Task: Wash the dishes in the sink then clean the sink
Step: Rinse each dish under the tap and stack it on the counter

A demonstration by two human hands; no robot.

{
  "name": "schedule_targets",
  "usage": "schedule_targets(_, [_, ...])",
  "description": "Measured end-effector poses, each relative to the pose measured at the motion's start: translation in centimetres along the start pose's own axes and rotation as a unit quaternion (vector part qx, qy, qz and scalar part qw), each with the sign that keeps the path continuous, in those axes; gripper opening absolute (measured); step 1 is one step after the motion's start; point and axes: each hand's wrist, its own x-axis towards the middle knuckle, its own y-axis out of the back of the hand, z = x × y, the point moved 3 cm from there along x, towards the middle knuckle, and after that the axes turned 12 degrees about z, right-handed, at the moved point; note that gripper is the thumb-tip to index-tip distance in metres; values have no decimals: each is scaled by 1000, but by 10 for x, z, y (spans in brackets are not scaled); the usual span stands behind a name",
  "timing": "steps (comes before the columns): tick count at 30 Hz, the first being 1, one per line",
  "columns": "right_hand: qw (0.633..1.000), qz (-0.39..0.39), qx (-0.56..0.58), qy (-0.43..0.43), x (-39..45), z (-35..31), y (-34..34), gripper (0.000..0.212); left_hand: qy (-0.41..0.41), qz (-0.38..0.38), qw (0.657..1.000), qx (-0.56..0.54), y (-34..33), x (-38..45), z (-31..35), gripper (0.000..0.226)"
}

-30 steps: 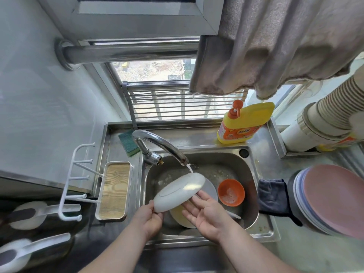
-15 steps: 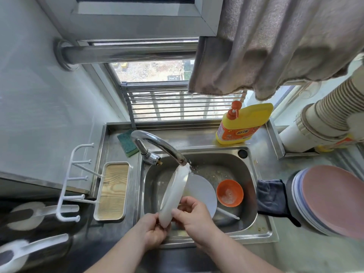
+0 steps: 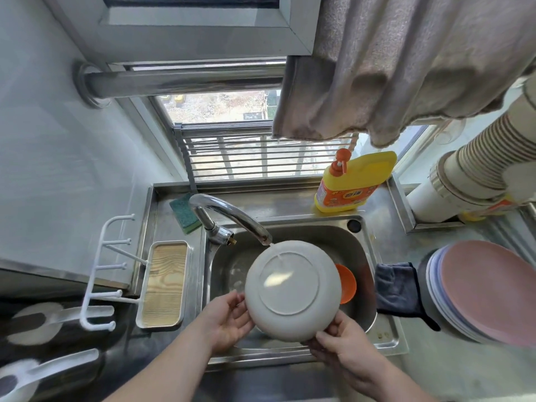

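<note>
The shiny metal worktop [image 3: 385,239] has a yellow soap bottle [image 3: 355,181] far back, a green sponge [image 3: 184,214] far left, a wooden tray [image 3: 162,284] left, and a dark cloth [image 3: 398,288] and plates [image 3: 487,294] right.

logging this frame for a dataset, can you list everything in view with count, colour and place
white plate: 1, white, underside up, held over sink under faucet
orange bowl: 1, orange, in sink
sink: 1, steel
faucet: 1, chrome, sink's back left
sponge: 1, green, behind faucet
detergent bottle: 1, yellow, behind sink
dark cloth: 1, right of sink
plate stack: pink on top, right
wooden tray: 1, left of sink
left hand: holds plate rim
right hand: holds plate rim
</note>
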Motion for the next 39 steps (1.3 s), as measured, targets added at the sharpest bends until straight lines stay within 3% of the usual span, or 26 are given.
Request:
schedule_targets(6, [976,47,187,-106,20,-22,34,36,-21,-47,998,44,-39,-16,-1,18])
schedule_targets(12, [945,110,273,-140,45,-57,25,31,-19,-36,998,-49,-60,-18,15,33])
schedule_targets(26, [976,84,160,-125,68,-99,-76,24,-36,21,986,-162,-11,8,51,32])
schedule_targets(29, [989,48,94,-102,50,-103,-82,26,-14,18,993,-117,-9,9,50,33])
schedule_targets(35, [996,-31,-70,-35,7,-91,-55,40,-11,25,996,91,-1,11,34,42])
schedule_targets(39, [995,-24,-83,-50,5,-74,-5,47,11,10,993,117,2,13,31,51])
